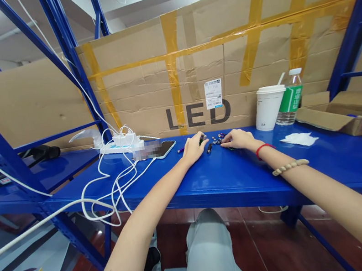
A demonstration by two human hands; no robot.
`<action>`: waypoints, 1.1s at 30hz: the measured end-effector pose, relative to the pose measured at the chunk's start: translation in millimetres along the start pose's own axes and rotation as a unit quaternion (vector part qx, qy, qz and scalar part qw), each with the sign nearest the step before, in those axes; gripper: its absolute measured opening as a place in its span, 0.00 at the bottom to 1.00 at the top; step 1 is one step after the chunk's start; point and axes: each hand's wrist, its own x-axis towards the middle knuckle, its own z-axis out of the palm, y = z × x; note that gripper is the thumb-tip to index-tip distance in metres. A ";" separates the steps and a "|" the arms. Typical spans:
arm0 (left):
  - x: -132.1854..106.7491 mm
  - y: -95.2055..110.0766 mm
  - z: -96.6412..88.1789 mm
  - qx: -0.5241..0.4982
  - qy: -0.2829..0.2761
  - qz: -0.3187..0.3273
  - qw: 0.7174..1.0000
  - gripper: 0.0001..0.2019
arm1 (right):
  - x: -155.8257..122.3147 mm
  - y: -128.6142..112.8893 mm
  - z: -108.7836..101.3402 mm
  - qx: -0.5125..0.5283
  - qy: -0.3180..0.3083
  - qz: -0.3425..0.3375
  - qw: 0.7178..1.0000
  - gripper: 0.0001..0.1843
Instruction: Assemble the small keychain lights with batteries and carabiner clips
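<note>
Small parts (216, 141) on the tabletop (205, 177) are seemingly being picked through; a dark piece (202, 140) is being pinched by the left hand (193, 149); whether any part is being gripped by the right hand (241, 138) cannot be told; fingertip precision is probably being called for next

Dark pieces (209, 149) dot our blue tabletop (215, 171). Far behind, yellow tape (174, 76) stripes brown cardboard (139, 91). We wear a red bracelet (261, 146).
</note>
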 end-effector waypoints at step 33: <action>-0.1 -2.8 0.3 -0.088 -0.041 0.029 0.995 0.13 | 6.0 -18.0 10.8 0.478 0.102 -0.012 0.873 0.20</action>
